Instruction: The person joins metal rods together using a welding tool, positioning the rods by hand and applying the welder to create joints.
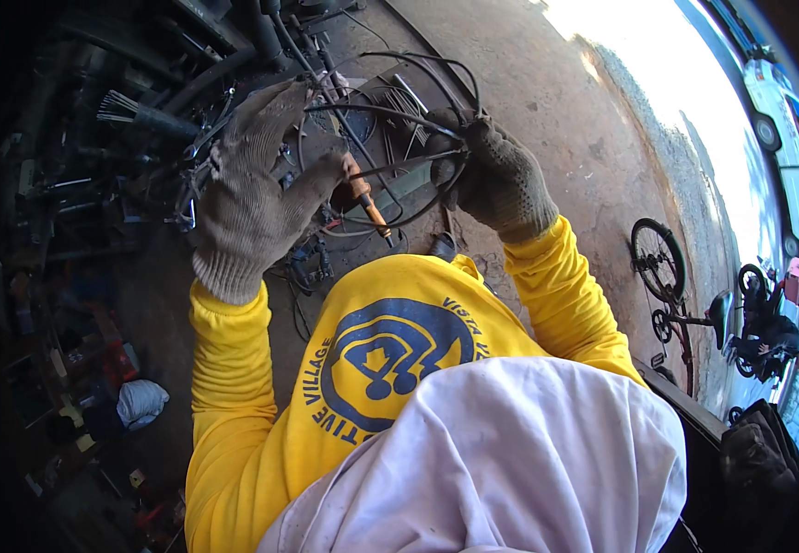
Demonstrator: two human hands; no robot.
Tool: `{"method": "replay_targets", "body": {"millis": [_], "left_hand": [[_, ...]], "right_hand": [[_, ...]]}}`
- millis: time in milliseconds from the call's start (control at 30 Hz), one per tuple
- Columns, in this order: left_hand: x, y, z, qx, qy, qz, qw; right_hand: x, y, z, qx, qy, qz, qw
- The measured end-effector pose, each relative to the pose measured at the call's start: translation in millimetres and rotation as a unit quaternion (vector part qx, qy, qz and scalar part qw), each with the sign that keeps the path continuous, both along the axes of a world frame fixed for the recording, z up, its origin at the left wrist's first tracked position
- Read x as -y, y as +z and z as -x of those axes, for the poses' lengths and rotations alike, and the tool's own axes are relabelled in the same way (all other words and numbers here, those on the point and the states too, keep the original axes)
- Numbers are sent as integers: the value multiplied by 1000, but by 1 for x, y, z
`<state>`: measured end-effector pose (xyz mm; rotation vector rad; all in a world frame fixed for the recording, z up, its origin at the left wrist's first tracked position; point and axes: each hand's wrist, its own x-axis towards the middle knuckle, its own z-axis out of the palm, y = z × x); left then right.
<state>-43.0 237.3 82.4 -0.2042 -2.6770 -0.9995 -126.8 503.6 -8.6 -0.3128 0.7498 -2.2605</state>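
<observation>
My right hand (503,180), in a grey-brown knitted glove with a darker palm, is closed around a coil of dark cable (376,111), whose loops stick out to the left and above it. My left hand (266,170), gloved alike, is raised at the left with thumb and fingers apart. Its fingertips reach the ends of the loops, and whether they touch the cable is unclear. By the left thumb hangs an orange handle-like piece (363,192) with a dark tip, partly covered by a strand of cable.
A cluttered dark bench or rack of metal parts and tools (141,115) fills the left. A pale cloth bundle (141,403) lies lower left. On the right stand a bicycle (681,318), a motorcycle with a person (768,336) and a white vehicle (791,129) beyond the brown floor (556,101).
</observation>
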Motion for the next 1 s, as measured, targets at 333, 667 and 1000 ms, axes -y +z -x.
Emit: {"method": "replay_targets", "body": {"millis": [333,667,1000], "left_hand": [[43,-36,-45,-109,-70,223,966],[55,-34,-80,-158,-30,204,966],[61,-30,-103,-131,16,223,966]], "right_hand": [[43,18,-41,81,121,109,983],[60,9,-60,45,116,91,988],[76,21,-64,12,121,142,982]]}}
